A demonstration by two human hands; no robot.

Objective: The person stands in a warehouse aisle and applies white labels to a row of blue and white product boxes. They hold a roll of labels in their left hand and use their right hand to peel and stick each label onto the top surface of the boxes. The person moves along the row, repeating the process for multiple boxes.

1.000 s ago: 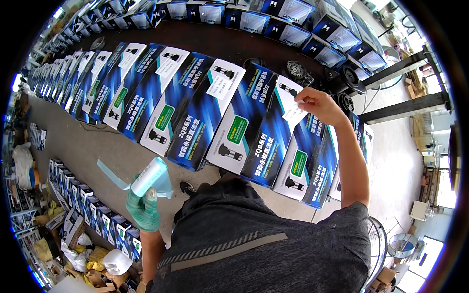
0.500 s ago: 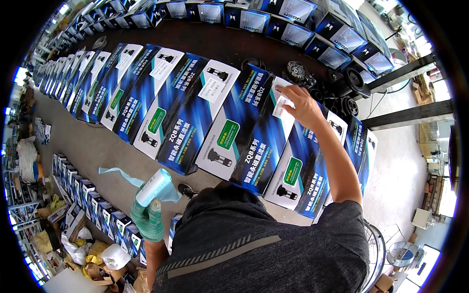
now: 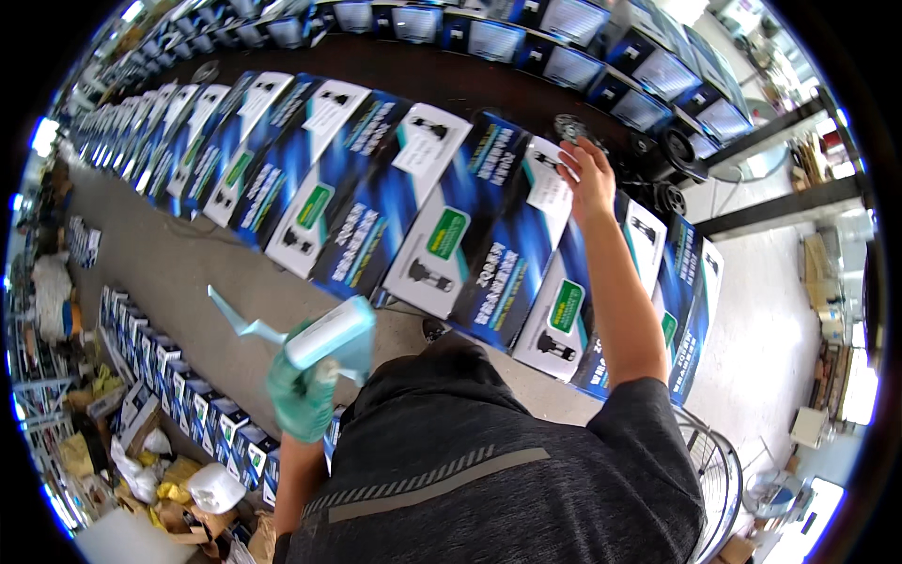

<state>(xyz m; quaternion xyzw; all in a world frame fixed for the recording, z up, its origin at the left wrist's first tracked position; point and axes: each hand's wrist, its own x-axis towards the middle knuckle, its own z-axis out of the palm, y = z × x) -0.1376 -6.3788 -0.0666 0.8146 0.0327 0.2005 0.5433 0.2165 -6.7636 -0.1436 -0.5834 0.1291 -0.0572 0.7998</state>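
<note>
My left hand (image 3: pixel 301 385), in a green knitted glove, is closed around a pale blue and white roll of labels (image 3: pixel 329 334). A loose light-blue strip (image 3: pixel 246 324) trails from it to the left. Bare and with fingers stretched, my right hand (image 3: pixel 590 179) hovers at the far end of a blue and white carton (image 3: pixel 512 258). A white label (image 3: pixel 550 195) lies on that carton beside my fingers. The neighbouring carton on the left carries a white label (image 3: pixel 420 155) too.
A long row of similar cartons (image 3: pixel 315 202) runs to the far left, with stacked cartons (image 3: pixel 573 70) behind it. Black round parts (image 3: pixel 672 155) lie beyond my right hand. A wire-guarded fan (image 3: pixel 719 470) stands at right; smaller boxes (image 3: pixel 193 399) line the floor at left.
My right hand has lifted off the label on the carton, its fingers now pointing away. My left hand has moved slightly right and up with the roll of labels. The view has shifted a little.
</note>
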